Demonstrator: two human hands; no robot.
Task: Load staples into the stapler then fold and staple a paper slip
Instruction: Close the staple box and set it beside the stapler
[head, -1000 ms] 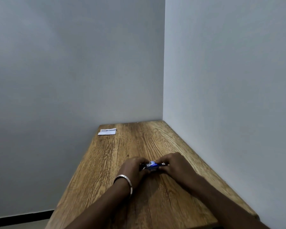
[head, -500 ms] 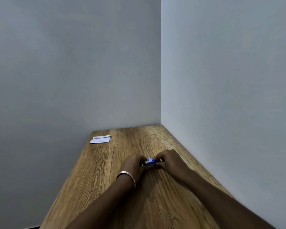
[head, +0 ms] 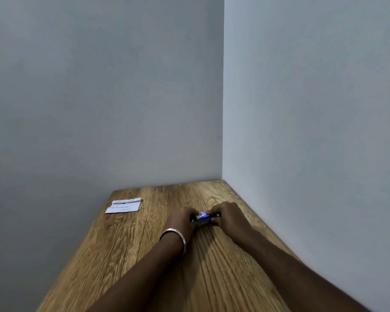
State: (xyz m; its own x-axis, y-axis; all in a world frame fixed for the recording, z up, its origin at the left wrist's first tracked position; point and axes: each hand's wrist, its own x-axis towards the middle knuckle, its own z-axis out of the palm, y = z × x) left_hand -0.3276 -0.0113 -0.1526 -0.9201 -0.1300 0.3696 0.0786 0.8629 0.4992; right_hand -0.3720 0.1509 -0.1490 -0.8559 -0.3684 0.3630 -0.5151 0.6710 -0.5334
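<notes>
Blue-and-black small stapler (head: 204,218) sits pinched between my left hand (head: 182,221) and right hand (head: 229,216) at lower centre: loading step, I judge; next, seating staples squarely.

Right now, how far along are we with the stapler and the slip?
Early. Nothing looks finished. Both hands, left and right, grip a small blue stapler on the table; whether staples are loaded is hidden. The slip lies untouched at the far left, so folding and stapling remain.

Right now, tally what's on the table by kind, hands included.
Hands: 2, left hand and right hand, both gripping the blue stapler
Blue stapler: 1
Paper slip: 1
Bracelet: 1
Total: 5
</notes>
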